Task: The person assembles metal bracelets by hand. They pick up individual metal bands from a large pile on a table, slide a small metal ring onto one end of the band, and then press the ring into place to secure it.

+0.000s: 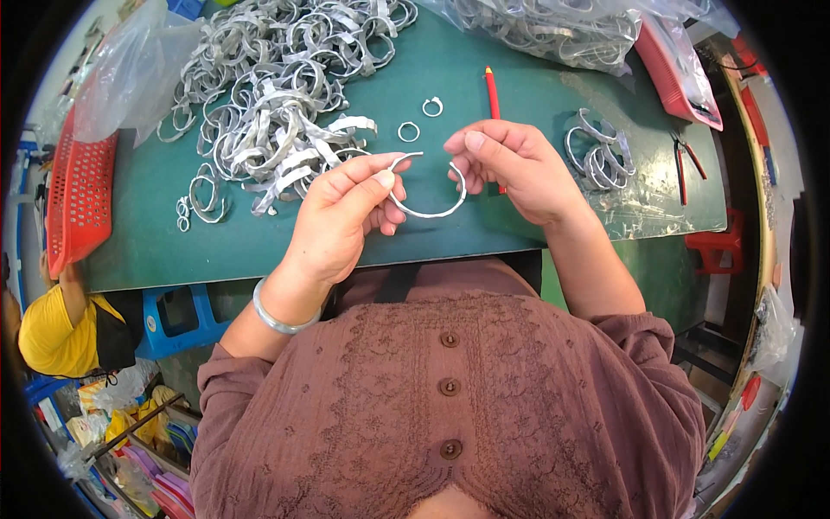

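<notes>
Between my hands, above the near part of the green table [519, 229], is an open silver-coloured bangle [430, 215] with its gap facing away from me. My left hand [344, 203] pinches its left side between thumb and fingers. At the bangle's right end, my right hand [516, 169] is closed with its fingers curled against the metal; the exact grip is partly hidden. Just beyond lie two small rings, one plain [408, 131] and one with a raised top [432, 106]. A red pencil [492, 91] lies partly behind my right hand.
A big heap of silver bangles [277, 112] covers the far left, with a few loose bangles [206, 195] beside it. More bangles [601, 156] and red-handled pliers [681, 169] lie right. Red basket [82, 190], bagged bangles [553, 39] and pink basket [674, 73] flank the table. Someone's yellow sleeve [54, 333] shows left.
</notes>
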`<act>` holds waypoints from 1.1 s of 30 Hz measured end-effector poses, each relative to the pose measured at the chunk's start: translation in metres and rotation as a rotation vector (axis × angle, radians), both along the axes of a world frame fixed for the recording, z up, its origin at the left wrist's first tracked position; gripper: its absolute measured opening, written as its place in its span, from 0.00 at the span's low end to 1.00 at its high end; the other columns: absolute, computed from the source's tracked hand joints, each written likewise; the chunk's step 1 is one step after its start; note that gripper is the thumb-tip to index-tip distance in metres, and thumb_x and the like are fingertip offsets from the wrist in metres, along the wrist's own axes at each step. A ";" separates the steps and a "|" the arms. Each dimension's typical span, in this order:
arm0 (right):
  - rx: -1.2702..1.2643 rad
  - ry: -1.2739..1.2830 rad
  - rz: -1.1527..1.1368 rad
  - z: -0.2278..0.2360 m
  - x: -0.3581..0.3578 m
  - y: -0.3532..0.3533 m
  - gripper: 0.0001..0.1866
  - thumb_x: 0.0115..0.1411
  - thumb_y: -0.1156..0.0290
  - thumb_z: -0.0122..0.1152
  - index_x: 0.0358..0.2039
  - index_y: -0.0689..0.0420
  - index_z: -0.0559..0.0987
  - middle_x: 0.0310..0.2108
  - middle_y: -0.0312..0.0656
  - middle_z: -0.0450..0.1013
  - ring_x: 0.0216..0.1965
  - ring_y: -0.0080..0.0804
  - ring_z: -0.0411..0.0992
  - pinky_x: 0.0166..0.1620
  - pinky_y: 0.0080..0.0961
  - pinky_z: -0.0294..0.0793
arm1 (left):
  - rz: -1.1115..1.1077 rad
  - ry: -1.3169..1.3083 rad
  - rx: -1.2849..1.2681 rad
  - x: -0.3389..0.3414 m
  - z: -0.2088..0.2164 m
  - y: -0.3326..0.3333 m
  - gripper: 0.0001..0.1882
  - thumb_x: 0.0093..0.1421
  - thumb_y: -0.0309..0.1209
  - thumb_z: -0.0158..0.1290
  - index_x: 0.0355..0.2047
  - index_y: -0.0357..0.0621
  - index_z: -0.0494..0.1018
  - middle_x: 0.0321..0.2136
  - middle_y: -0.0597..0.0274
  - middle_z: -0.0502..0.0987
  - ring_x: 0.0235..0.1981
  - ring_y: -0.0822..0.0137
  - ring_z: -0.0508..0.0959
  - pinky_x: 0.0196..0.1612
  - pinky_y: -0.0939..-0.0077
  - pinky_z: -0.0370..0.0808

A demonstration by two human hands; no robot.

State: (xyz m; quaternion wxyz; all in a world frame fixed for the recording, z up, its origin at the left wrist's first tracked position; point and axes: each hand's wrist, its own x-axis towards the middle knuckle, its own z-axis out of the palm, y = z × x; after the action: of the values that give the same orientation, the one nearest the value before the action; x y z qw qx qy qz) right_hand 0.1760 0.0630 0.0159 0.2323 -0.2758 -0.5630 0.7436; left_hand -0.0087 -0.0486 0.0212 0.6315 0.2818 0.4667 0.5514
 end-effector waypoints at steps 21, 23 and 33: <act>0.732 0.122 -0.039 0.016 0.003 -0.010 0.10 0.45 0.86 0.56 0.30 0.61 0.74 0.32 0.38 0.69 0.34 0.23 0.69 0.35 0.17 0.68 | 0.064 0.207 0.389 0.000 -0.007 0.000 0.17 0.55 0.18 0.45 0.47 0.34 0.65 0.44 0.54 0.69 0.43 0.66 0.72 0.47 0.73 0.70; 0.861 0.122 -0.039 0.020 0.001 -0.011 0.10 0.45 0.86 0.57 0.29 0.60 0.74 0.32 0.39 0.69 0.33 0.25 0.70 0.34 0.18 0.69 | 0.085 0.187 0.422 0.000 -0.008 0.001 0.18 0.54 0.17 0.46 0.47 0.34 0.65 0.45 0.54 0.69 0.43 0.66 0.72 0.47 0.72 0.70; 1.104 0.033 -0.031 0.030 -0.006 -0.018 0.09 0.44 0.84 0.58 0.26 0.58 0.74 0.30 0.39 0.72 0.32 0.33 0.71 0.33 0.23 0.70 | 0.107 0.067 0.386 -0.003 0.001 -0.002 0.25 0.52 0.14 0.46 0.52 0.35 0.58 0.46 0.53 0.66 0.48 0.63 0.68 0.51 0.70 0.67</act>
State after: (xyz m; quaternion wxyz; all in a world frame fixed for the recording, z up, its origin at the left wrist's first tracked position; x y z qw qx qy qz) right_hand 0.1703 0.0445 0.0464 0.3622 -0.1094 -0.8615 0.3386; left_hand -0.0121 -0.0504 0.0221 0.5197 0.3907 0.3873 0.6537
